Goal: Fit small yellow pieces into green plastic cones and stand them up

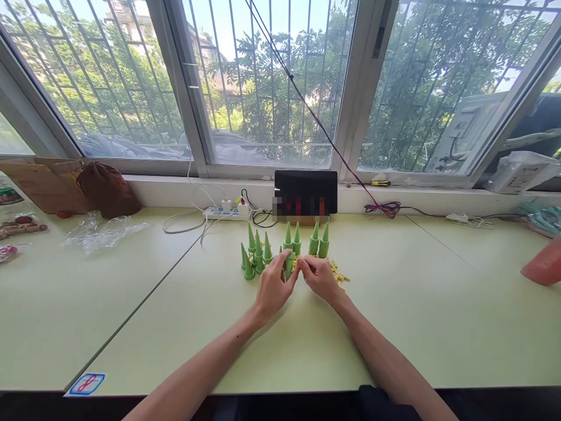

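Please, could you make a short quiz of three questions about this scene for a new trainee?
1. Multiple choice: what does the left hand pinch? A) a green cone B) a red cup C) a spoon
2. True or false: the yellow pieces lie on the table beside the right hand.
3. Fill in: the brown pouch sits at the table's far ____ side.
Key: 1 A; 2 true; 3 left

Smooth green plastic cones (287,245) with a slight sheen stand on a matt pale-green laminate tabletop (394,327); the bag (107,190) looks like brown cloth.
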Demonstrator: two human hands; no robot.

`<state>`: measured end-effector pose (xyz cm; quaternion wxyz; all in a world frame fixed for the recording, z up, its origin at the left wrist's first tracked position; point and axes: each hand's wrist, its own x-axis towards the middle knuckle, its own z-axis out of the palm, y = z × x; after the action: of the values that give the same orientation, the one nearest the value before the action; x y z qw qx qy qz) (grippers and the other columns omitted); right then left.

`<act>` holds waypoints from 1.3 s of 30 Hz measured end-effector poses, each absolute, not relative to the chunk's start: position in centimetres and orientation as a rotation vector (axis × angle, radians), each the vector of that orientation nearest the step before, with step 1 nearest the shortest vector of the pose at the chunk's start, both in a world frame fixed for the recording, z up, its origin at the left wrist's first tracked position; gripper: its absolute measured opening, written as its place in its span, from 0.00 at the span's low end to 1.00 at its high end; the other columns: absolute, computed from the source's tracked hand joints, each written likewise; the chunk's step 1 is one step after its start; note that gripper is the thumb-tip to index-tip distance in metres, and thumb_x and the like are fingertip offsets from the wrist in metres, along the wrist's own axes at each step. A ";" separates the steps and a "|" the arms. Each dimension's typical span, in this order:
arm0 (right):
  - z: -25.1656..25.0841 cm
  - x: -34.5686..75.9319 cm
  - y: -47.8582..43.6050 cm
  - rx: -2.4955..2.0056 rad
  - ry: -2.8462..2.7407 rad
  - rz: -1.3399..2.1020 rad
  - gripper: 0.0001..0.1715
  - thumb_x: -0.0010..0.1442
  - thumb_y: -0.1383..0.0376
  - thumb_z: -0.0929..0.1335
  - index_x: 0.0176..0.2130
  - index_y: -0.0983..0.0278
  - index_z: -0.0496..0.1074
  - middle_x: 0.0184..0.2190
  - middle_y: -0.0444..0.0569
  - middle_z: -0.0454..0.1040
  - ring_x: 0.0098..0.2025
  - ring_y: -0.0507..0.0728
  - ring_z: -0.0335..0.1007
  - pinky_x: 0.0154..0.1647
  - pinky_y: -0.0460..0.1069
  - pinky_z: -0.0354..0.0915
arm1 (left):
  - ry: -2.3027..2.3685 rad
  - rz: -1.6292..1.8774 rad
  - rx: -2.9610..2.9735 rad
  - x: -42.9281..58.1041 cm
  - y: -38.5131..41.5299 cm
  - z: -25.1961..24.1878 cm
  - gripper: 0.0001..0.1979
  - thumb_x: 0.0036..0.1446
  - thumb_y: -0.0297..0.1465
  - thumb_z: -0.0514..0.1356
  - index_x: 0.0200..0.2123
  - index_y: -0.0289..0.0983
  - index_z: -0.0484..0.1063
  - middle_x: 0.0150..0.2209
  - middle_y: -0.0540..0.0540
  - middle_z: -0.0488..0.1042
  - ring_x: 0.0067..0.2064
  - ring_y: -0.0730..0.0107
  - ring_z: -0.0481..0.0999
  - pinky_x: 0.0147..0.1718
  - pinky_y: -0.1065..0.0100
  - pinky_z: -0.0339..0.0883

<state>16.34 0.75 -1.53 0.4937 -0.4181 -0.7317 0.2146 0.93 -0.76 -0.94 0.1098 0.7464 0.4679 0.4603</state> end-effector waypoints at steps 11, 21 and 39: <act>-1.6 16.2 0.7 -1.003 -1.798 0.545 0.21 0.66 0.54 0.60 0.27 0.63 0.67 0.20 0.42 0.64 0.22 0.50 0.56 0.24 0.46 0.55 | 1.373 1.348 2.207 0.9 -0.7 -1.0 0.18 0.60 0.34 0.57 0.54 0.41 0.64 0.35 0.50 0.72 0.22 0.78 0.63 0.26 0.72 0.62; -1.5 16.3 0.6 -0.998 -1.799 0.587 0.23 0.67 0.53 0.60 0.26 0.63 0.65 0.19 0.42 0.64 0.21 0.50 0.57 0.24 0.45 0.56 | 1.356 1.363 2.235 0.9 -0.6 -0.9 0.18 0.60 0.35 0.57 0.54 0.40 0.64 0.33 0.50 0.72 0.22 0.78 0.63 0.25 0.72 0.63; -1.9 16.3 0.9 -1.012 -1.810 0.608 0.25 0.68 0.53 0.58 0.23 0.62 0.59 0.18 0.41 0.62 0.20 0.50 0.55 0.24 0.46 0.54 | 1.335 1.342 2.205 0.9 -0.5 -0.9 0.18 0.60 0.33 0.57 0.54 0.40 0.64 0.31 0.52 0.70 0.21 0.79 0.61 0.23 0.73 0.60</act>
<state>16.29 0.93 -1.86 0.4707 -0.4131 -0.7390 0.2482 0.89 -0.52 -0.92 0.1178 0.7535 0.4561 0.4586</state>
